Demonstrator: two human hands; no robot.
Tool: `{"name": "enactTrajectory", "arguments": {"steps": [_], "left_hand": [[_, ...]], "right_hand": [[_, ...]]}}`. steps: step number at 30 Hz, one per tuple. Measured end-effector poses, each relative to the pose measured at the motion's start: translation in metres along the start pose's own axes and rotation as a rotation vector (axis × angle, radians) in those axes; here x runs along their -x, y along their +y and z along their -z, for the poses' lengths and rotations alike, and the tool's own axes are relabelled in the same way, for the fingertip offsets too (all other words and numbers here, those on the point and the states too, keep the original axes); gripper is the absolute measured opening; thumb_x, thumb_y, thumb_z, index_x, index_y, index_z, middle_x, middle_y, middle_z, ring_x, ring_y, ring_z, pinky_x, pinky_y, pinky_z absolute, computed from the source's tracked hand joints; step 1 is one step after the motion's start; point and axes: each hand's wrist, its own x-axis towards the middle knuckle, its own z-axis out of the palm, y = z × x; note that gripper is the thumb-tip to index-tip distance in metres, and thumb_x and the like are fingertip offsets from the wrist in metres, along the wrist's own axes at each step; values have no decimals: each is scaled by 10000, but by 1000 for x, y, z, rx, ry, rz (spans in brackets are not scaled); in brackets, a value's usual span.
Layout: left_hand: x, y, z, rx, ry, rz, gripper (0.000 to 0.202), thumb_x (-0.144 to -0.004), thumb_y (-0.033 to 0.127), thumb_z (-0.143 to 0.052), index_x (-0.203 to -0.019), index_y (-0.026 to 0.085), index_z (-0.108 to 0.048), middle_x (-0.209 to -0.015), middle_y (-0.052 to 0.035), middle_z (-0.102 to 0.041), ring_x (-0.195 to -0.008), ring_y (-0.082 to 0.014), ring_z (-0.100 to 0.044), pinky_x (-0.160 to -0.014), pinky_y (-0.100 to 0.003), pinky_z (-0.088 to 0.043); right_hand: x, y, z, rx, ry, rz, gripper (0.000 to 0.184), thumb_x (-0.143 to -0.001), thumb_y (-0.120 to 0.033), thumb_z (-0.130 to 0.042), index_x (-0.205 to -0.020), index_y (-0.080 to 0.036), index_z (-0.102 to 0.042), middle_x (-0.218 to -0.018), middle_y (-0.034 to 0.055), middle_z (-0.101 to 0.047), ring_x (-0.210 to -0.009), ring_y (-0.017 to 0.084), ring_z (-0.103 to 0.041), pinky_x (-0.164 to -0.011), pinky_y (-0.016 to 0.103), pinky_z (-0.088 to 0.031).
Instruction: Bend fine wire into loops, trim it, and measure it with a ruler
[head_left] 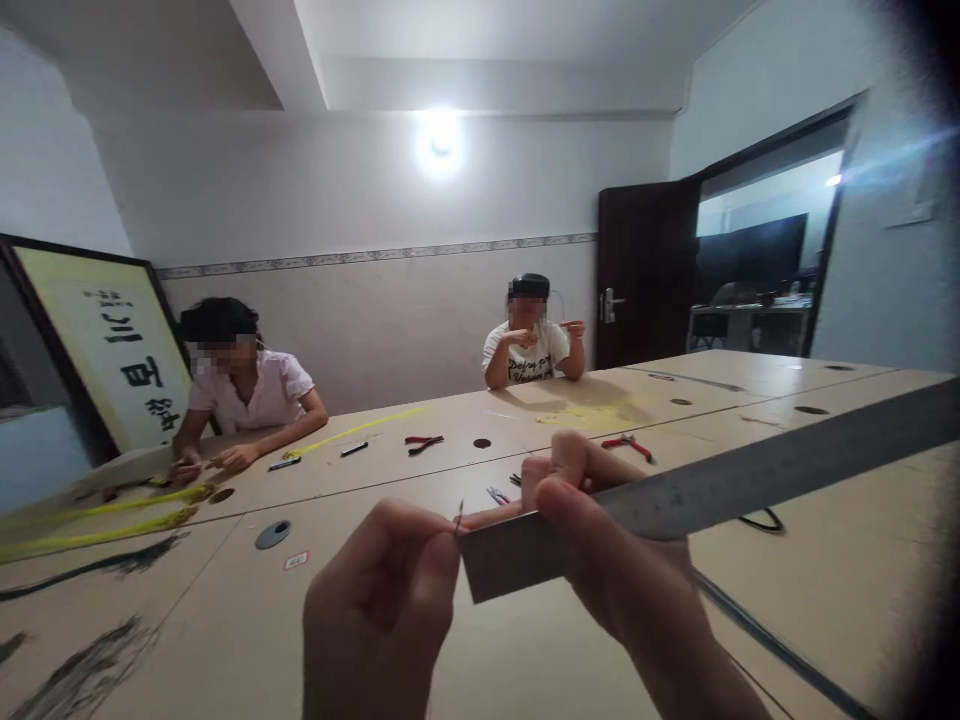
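Silver steel ruler [750, 480]; bright yellow strands [97, 534]; red-handled pliers [627, 446]

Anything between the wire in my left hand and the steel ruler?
Nothing visible does. The thin wire pinched in your left hand sits right at the near end of the steel ruler held by your right hand; nothing shows between them, though I can't tell whether they touch.

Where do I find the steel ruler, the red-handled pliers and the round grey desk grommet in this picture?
Steel ruler [757, 477]: head view, on the blade.
Red-handled pliers [628, 446]: head view, on the handles.
Round grey desk grommet [272, 535]: head view, on the rim.
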Motion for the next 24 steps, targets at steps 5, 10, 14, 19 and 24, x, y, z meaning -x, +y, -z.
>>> {"name": "enactTrajectory", "arguments": {"steps": [5, 10, 14, 19, 24], "left_hand": [[0, -1, -2, 37, -32, 49, 219, -662, 355, -656, -519, 219, -561, -359, 103, -328, -387, -52, -206, -380, -191, -168], [1, 2, -4, 92, -30, 15, 184, -665, 310, -647, -515, 229, -577, -369, 107, -330, -390, -57, -209, -402, -200, -242], [1, 2, -4, 126, -48, -21, 186, -684, 279, -641, -510, 238, -589, -355, 108, -332, -384, -61, -200, -404, -199, -285], [1, 2, -4, 147, -46, -3, 170, -685, 272, -641, -522, 242, -603, -364, 106, -342, -374, -58, -200, -389, -201, -280], [2, 3, -3, 135, -52, -2, 171, -680, 269, -641, -519, 235, -593, -366, 106, -337, -375, -54, -206, -374, -198, -230]], "right_hand": [[0, -1, 0, 40, 20, -29, 379, -879, -360, -693, -635, -202, -451, -591, -55, -419, -538, 98, -310, -482, 241, -240], [0, 0, 1, 27, 45, -10, 382, -873, -373, -697, -635, -204, -451, -584, -56, -404, -557, 106, -341, -513, 243, -277], [1, 1, 2, 27, 40, -27, 412, -862, -415, -705, -634, -208, -430, -582, -53, -414, -571, 113, -388, -520, 246, -290], [2, -1, 1, 22, 62, -29, 413, -845, -402, -729, -621, -213, -439, -576, -46, -417, -596, 130, -438, -540, 256, -320], [1, -2, 1, 22, 60, -57, 426, -840, -414, -734, -620, -209, -432, -598, -36, -447, -615, 132, -469, -545, 252, -330]]}}
